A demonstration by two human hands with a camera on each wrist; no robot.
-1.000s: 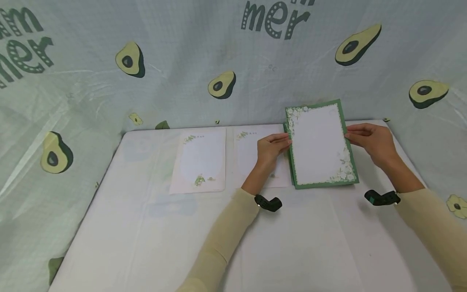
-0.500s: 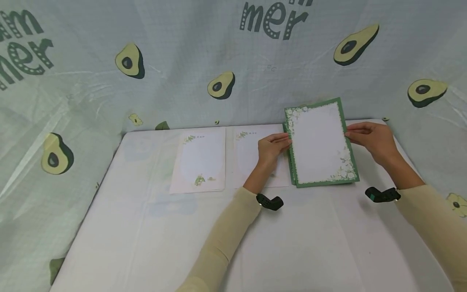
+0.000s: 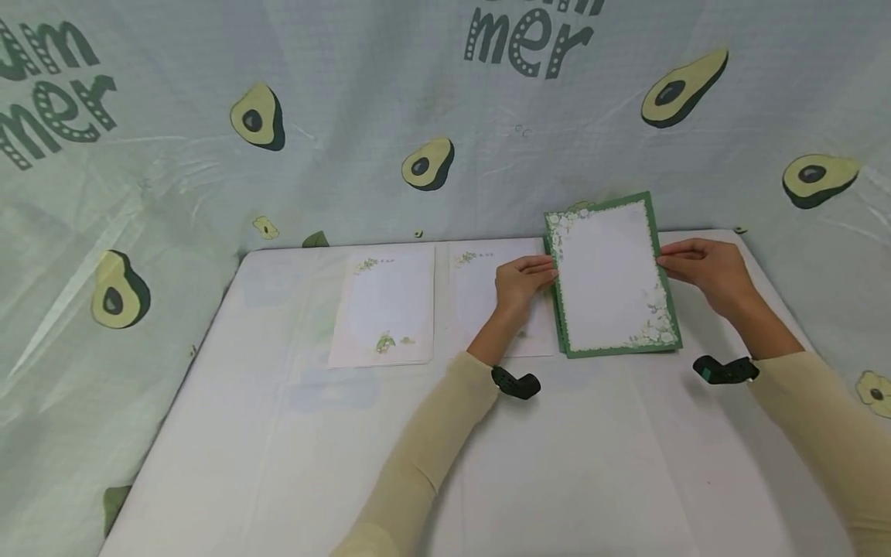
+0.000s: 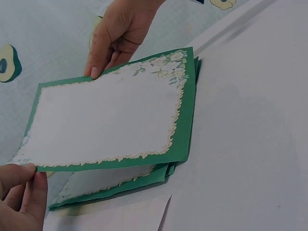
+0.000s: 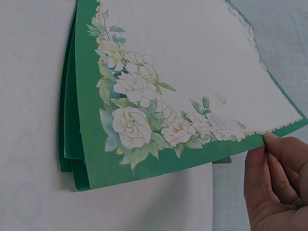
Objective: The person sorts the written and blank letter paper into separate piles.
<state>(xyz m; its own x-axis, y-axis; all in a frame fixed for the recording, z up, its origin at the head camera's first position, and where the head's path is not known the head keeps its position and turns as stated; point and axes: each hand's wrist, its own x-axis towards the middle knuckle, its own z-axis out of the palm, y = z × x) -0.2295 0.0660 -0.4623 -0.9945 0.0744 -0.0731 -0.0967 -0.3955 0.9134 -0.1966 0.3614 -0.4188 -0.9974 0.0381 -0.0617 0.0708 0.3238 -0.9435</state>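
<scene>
A sheet of letter paper [image 3: 609, 278] with a green border and white flowers is held up over more green-edged sheets. My left hand [image 3: 518, 288] pinches its left edge between thumb and fingers. On the opposite edge my right hand [image 3: 711, 272] pinches the same sheet. The left wrist view shows the lower green-bordered sheets [image 4: 110, 185] under it, apart from it at the near side. In the right wrist view, several green corners [image 5: 72, 159] show beneath the flowered corner, slightly fanned.
Left of the hands lies a pale pink sheet [image 3: 386, 309] with small leaf prints. A similar pale sheet [image 3: 473, 271] lies partly behind my left forearm. The white table [image 3: 592, 464] meets an avocado-print cloth [image 3: 348, 155] at the back and left.
Both hands keep their pinch on the green-bordered sheet, which stays almost in place. The whole view shifts slightly.
</scene>
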